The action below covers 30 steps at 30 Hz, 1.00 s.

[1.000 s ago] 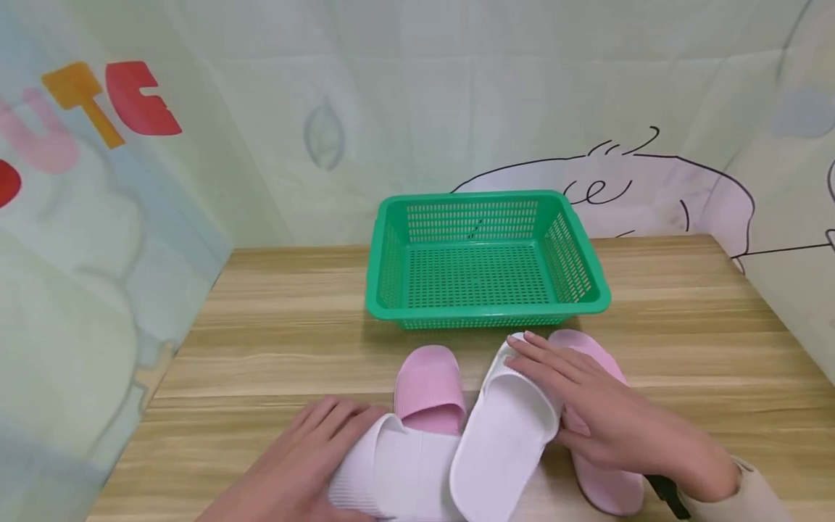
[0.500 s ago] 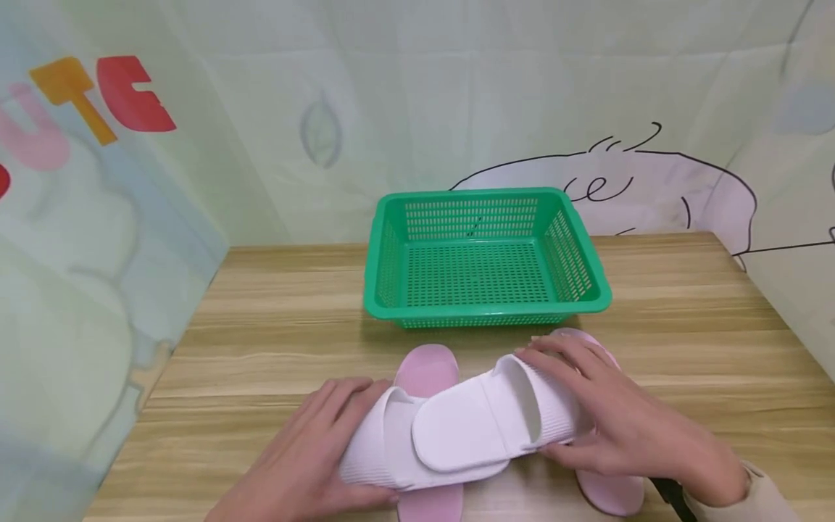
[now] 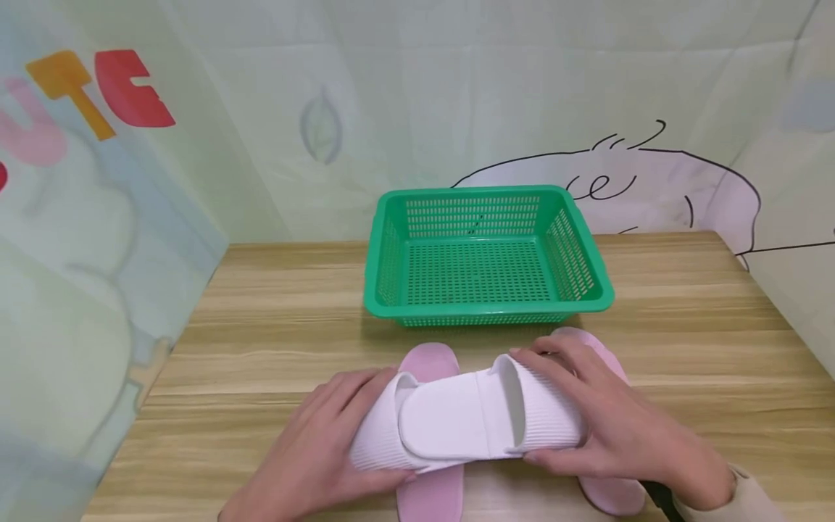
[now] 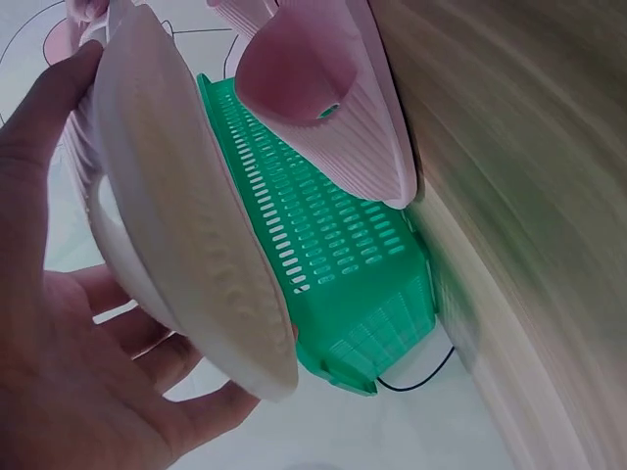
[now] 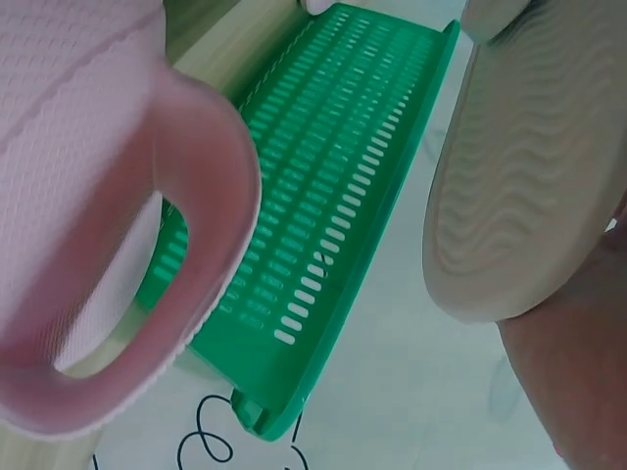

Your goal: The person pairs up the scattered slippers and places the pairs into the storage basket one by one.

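Note:
My left hand [image 3: 333,438] grips the strap end of one white slipper [image 3: 381,438]. My right hand [image 3: 609,420] grips the strap end of the other white slipper [image 3: 450,417], whose heel lies inside the first one's strap. The pair is held lengthwise across the view, above a pink slipper [image 3: 430,500] that it partly covers. A second pink slipper [image 3: 613,493] lies on the table under my right hand. The left wrist view shows fingers around the white slipper's edge and its sole [image 4: 196,215]. In the right wrist view another ridged sole [image 5: 529,166] is in the hand.
A green plastic basket [image 3: 489,310] with slotted walls stands behind the slippers on the wood-grain table [image 3: 274,312]. A printed cloth backdrop [image 3: 261,130] rises along the table's back and sides.
The right-hand white slipper has turned from steeply slanted to nearly level, and its heel has slid left into the other slipper's strap. More of the left pink slipper's near end shows.

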Tool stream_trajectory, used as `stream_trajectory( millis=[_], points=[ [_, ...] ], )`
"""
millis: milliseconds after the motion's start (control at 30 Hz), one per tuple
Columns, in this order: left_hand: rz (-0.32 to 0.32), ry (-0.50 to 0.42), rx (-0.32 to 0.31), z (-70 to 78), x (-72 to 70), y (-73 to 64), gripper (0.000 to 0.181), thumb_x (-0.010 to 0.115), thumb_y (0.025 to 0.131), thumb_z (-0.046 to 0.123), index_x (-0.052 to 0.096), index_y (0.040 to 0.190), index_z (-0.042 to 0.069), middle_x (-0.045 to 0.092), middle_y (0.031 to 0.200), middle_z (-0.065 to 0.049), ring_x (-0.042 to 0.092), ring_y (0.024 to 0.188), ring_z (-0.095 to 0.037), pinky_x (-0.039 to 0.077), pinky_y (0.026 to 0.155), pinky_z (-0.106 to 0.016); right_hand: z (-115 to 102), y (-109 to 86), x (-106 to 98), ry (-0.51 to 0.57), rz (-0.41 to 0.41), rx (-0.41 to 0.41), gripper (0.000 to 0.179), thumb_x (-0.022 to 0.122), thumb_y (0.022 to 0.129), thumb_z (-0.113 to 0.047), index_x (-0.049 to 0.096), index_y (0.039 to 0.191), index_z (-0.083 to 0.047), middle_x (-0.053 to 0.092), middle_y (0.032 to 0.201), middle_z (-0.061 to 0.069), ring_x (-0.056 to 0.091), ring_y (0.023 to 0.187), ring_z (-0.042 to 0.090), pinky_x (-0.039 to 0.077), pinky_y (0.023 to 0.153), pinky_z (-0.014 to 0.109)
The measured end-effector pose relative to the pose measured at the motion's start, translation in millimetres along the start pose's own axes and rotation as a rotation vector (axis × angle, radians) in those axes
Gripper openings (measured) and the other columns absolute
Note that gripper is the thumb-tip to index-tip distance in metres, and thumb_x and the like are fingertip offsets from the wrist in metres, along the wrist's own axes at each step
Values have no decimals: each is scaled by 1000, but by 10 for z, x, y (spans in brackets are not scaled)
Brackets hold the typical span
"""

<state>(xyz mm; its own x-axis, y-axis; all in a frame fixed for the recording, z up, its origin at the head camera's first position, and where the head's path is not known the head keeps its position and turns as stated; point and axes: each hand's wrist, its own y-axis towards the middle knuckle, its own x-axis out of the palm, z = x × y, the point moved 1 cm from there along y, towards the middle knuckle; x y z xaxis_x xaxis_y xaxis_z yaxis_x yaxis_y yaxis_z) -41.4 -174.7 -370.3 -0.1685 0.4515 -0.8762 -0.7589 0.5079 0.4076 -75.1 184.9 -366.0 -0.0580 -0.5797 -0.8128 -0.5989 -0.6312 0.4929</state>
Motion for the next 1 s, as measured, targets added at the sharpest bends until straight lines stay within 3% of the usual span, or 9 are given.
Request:
stream_trajectory(
  millis=[200,400,633,1000],
  points=[
    [-6,6,23,41,4,73,100,90,70,69,57,150,19,63,138,7,63,121,-14,56,95,-45,-52,12,32,6,-28,36,100,89,75,-64,52,156,-17,53,141,-1,48,126,16,43,95,25],
    [-22,-1,33,66,34,118,105,90,68,70,56,152,17,63,139,5,62,122,-15,56,94,-45,-95,43,87,15,5,6,100,90,75,-62,53,155,-17,52,142,-1,48,125,15,43,94,23],
    [-34,10,70,107,85,159,108,88,69,73,53,153,14,63,138,2,61,122,-17,56,98,-44,-143,67,161,52,-16,12,97,85,80,-65,52,156,-15,50,144,3,48,129,18,41,102,26],
    [-15,-1,92,214,162,281,108,88,69,73,54,151,12,62,137,0,60,121,-18,58,94,-42,-224,163,289,81,128,-74,94,87,79,-63,58,149,-7,54,138,11,49,127,25,40,104,26]
  ],
)
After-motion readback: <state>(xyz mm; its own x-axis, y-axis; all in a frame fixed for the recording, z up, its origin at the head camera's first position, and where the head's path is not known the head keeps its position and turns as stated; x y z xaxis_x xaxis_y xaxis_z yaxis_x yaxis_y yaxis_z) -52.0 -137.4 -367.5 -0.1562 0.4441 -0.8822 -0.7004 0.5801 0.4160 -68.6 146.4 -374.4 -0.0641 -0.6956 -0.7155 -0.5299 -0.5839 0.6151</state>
